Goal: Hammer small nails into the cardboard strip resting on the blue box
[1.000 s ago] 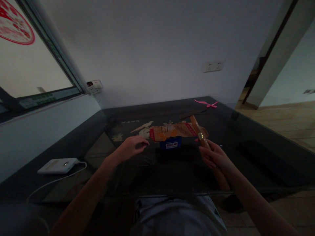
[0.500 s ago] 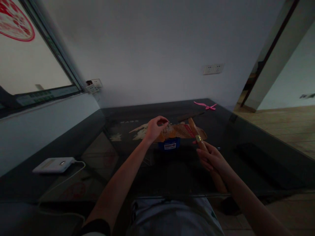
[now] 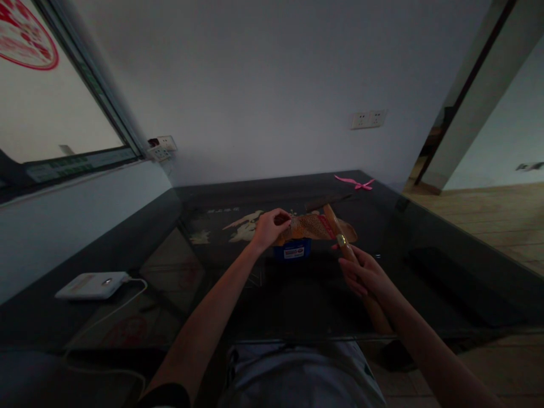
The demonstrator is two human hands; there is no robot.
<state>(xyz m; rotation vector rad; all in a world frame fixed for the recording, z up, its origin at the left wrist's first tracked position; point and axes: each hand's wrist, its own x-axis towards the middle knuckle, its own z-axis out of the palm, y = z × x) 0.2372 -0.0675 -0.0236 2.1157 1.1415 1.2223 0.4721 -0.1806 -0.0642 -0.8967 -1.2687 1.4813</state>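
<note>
My right hand point(image 3: 365, 275) is closed round the wooden handle of a hammer point(image 3: 334, 220), which has a brass-coloured band. The hammer's dark head points up and away, over the right part of a brown, speckled, sole-shaped piece point(image 3: 308, 226) with a red patch. Beneath that piece stands a blue box point(image 3: 292, 249) with a pale label. At the left end of the speckled piece is my left hand point(image 3: 271, 226), thumb and forefinger brought together in a pinch. Whatever those fingertips hold is too small and dark to make out.
On the dark glossy table point(image 3: 323, 309), a white power bank point(image 3: 91, 285) with a cable lies at left. A pink ribbon point(image 3: 359, 184) is at the back right. A flat black object point(image 3: 459, 283) rests at right. Pale floral decoration marks the surface behind my left hand.
My left hand has shifted slightly right and down, its pinch now lower against the speckled piece. The hammer and my right hand have barely moved.
</note>
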